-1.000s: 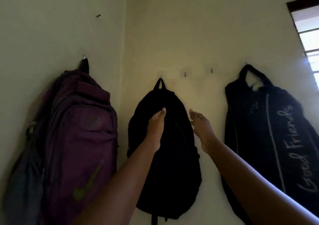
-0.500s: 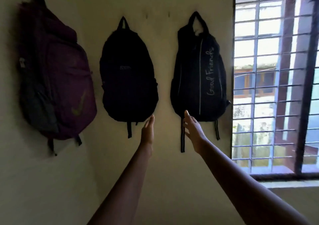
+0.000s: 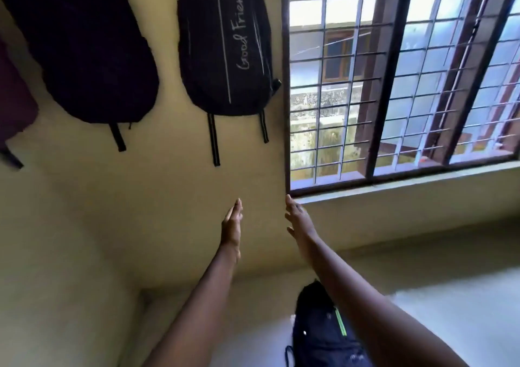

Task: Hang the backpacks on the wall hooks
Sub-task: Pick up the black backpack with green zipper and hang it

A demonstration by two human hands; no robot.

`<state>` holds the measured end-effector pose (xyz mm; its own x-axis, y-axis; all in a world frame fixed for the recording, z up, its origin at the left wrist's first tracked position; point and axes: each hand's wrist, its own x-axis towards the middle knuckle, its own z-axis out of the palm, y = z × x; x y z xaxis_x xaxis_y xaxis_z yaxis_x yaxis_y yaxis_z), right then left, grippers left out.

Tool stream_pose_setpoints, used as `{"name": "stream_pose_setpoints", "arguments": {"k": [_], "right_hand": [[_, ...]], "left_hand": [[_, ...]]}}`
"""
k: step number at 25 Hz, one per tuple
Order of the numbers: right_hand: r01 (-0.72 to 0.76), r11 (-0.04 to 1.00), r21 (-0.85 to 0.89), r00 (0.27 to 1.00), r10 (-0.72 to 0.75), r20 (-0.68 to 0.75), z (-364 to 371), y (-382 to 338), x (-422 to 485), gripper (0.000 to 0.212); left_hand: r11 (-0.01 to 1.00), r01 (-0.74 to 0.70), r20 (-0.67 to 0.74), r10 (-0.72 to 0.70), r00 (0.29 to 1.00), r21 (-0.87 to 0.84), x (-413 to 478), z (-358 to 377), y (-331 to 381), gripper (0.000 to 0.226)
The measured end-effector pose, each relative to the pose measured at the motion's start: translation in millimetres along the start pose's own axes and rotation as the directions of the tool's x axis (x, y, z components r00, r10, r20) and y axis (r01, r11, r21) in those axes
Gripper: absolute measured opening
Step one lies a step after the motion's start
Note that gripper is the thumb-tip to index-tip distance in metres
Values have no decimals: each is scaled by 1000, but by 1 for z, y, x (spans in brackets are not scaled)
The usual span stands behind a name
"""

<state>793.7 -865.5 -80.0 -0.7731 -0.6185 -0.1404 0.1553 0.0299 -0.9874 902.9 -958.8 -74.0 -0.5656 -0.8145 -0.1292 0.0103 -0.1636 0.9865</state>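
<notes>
A plain black backpack (image 3: 84, 45) and a black backpack lettered "Good Friends" (image 3: 225, 42) hang on the yellow wall, their tops and hooks cut off by the frame. A sliver of the purple backpack (image 3: 14, 99) shows at the left edge. Another dark backpack with a green stripe (image 3: 323, 335) lies on the floor below, partly behind my right forearm. My left hand (image 3: 232, 226) and my right hand (image 3: 298, 220) are stretched out flat in front of the bare wall, well below the hanging bags, holding nothing.
A barred window (image 3: 394, 79) with a dark wooden frame fills the upper right, with a ledge (image 3: 408, 180) under it. The room corner lies at lower left. Pale floor (image 3: 450, 310) stretches to the right of the floor backpack.
My view has tilted down and right. Both hands have dropped from the plain black backpack to the bare wall below. The backpack on the floor has come into sight.
</notes>
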Motion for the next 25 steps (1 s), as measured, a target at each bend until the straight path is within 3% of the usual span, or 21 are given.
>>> {"name": "stream_pose_setpoints", "arguments": {"k": [4,8,15,21,25], "right_hand": [[-113,993,35,991,115,-62,-90,62,-12,49],[-295,954,48,941,299,-161,-165,135,-6,42],[-533,844,-51,825,506,-249,-233,254,60,38],[-611,737,-289,790,590,-168,-236,425,152,36],[-508,662,-551,808,589,-36,-203,568,194,45]], "left_hand": [[990,141,44,-142,989,21,-44,70,-78,54],[947,269,62,-284,957,177,-62,115,-153,52],[800,411,65,-484,873,436,0,162,-281,42],[648,599,-121,-625,771,471,99,172,-458,41],[617,660,-224,-635,739,428,145,146,-580,41]]}}
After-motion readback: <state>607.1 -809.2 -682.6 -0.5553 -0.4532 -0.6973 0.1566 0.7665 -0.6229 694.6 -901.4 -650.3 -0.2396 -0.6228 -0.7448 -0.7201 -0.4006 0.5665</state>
